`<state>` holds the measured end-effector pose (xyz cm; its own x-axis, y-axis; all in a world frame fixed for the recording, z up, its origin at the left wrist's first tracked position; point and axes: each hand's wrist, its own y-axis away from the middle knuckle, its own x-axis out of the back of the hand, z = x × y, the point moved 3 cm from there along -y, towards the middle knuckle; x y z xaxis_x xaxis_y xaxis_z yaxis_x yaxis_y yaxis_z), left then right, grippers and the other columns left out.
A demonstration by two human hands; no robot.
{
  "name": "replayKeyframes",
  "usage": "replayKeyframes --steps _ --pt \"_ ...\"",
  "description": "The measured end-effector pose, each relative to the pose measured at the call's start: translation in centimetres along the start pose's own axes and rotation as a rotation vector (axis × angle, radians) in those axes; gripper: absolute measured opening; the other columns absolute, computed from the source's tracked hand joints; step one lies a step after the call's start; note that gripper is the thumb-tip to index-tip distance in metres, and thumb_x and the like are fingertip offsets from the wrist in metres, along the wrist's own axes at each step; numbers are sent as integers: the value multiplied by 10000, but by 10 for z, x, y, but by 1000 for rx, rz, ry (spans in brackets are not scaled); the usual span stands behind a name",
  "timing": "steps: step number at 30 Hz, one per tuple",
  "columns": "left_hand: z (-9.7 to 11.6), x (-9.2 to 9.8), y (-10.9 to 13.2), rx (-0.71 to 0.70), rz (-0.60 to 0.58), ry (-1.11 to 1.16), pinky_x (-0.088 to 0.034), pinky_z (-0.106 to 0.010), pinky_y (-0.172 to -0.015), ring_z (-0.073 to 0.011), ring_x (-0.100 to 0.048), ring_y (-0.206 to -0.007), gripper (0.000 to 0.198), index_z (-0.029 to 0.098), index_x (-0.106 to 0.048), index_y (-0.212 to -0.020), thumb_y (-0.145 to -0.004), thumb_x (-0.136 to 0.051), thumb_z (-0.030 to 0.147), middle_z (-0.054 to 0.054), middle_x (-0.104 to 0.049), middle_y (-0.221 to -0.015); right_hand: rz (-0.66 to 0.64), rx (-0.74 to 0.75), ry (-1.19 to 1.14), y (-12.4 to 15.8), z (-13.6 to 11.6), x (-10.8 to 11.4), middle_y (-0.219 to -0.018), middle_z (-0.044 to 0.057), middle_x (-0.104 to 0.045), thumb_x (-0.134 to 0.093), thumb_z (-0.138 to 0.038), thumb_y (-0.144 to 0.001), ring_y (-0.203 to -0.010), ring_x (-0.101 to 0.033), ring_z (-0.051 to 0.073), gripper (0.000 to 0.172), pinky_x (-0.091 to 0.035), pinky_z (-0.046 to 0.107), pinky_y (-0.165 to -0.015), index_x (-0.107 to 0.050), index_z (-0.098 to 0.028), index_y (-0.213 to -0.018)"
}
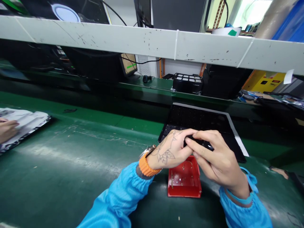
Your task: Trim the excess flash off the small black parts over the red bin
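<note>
My left hand (172, 148) and my right hand (216, 158) meet in front of me, both closed around a small glossy black piece (201, 142). Fingers cover most of it, so its kind does not show. Thumb and fingertips of the right hand press on its near side. Below the hands, a red plastic bin (184, 192) rests on the bench with a few tiny bits inside. Behind them lies a flat black panel (199, 117) with a pale strip along its far and right edges.
The green bench (78, 177) spreads around me. At far left, another person's hand (8, 129) touches a white sheet-covered panel (30, 118). A grey shelf beam (142, 39) crosses overhead. A black box with a grid top (187, 83) and a small black device (146, 79) stand behind.
</note>
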<state>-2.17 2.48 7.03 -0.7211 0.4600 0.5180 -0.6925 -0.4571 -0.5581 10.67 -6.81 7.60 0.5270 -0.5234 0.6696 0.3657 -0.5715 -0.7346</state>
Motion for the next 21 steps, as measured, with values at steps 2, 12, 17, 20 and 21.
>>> replayKeyframes --steps 2,12,17,20,21 --pt "-1 0 1 -8 -8 -16 -574 -305 -796 -194 -740 -809 337 97 -665 -1079 -792 -490 112 -77 -777 -929 -7 6 1 0 0 0 -1235 164 -569 -553 -47 -971 -1096 -539 296 297 -491 463 -880 -650 -83 -1249" --pt "-1 1 1 6 -40 8 -578 -317 -817 -214 -751 -895 422 94 -672 -1137 -757 -489 95 -89 -785 -1037 25 20 -20 -2 -2 -1 -1176 155 -616 -549 -47 -974 -1053 -557 278 270 -474 465 -872 -658 -70 -1220" --pt "2 3 1 9 -23 32 -575 -307 -859 -215 -750 -951 429 78 -681 -1163 -768 -515 96 -95 -781 -1075 39 47 -16 -2 -1 0 -1173 155 -626 -560 -48 -969 -1054 -564 279 292 -480 471 -881 -644 -76 -1247" --pt "4 4 1 20 -27 53 -573 -287 -854 -203 -751 -953 426 78 -687 -1174 -779 -527 102 -88 -782 -1076 55 59 -18 -1 -2 0 -1169 154 -628 -569 -45 -964 -1049 -566 281 311 -485 475 -879 -634 -78 -1266" --pt "4 5 0 23 -29 58 -573 -280 -846 -198 -751 -946 424 82 -689 -1173 -782 -528 102 -83 -784 -1072 63 56 -18 -1 -2 0 -1166 153 -629 -571 -47 -964 -1049 -567 282 315 -487 476 -878 -631 -79 -1271"
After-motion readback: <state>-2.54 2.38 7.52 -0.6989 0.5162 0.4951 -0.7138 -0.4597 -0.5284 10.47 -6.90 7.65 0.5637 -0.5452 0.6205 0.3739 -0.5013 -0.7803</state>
